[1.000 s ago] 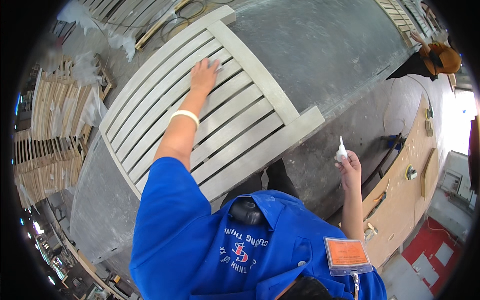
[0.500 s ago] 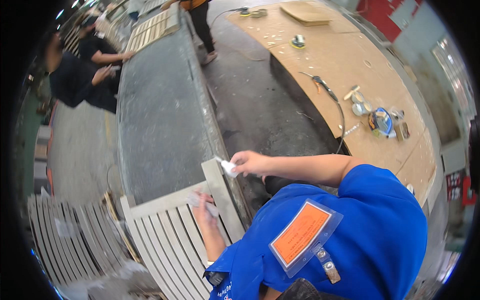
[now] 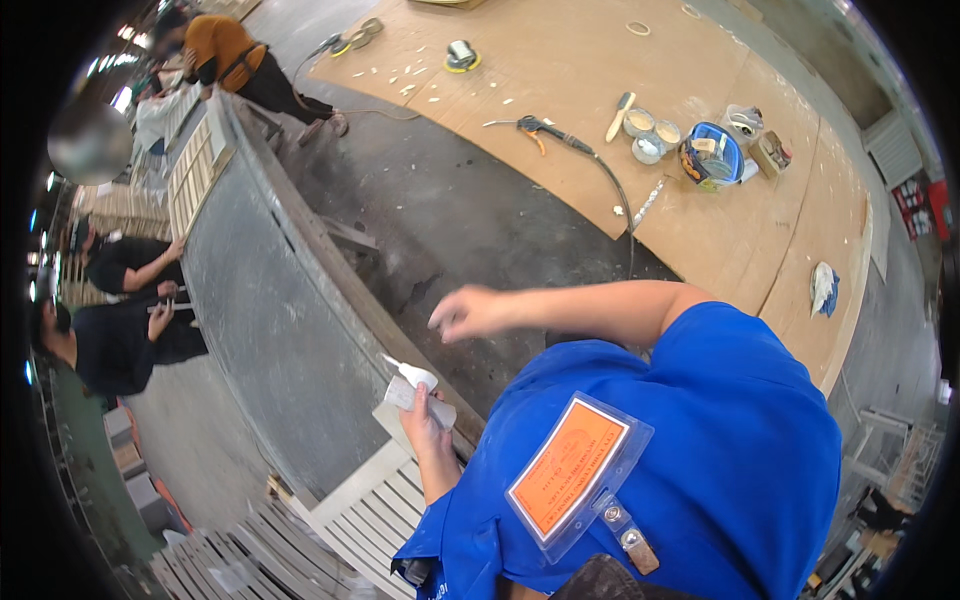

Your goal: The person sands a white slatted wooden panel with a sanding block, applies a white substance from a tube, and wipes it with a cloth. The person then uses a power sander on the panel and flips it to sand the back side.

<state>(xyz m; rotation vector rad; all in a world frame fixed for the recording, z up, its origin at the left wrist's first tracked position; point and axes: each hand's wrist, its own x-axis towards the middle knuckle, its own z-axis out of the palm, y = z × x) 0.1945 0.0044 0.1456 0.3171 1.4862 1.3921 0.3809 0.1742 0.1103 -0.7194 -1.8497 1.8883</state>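
Observation:
My left hand is closed around a small white squeeze bottle with a thin nozzle. A pale, crumpled piece of sheet or cloth is in the same hand. My right hand, a little blurred, reaches in from the right with loosely bent fingers and nothing in them. It is over the gap beside the bench, apart from the bottle. Below my left hand, a pale grey slatted wooden panel lies on the long dark bench; my forearm and shirt hide part of it.
The brown-topped table at right holds a sander, an air blow gun, a brush, small tubs, a blue-rimmed bucket and a rag. Co-workers stand along the bench's far left. More slatted panels lie lower left.
The bottle has passed from my right hand to my left, joining the pale piece there. My right hand is now free. The view has turned toward the right-hand table.

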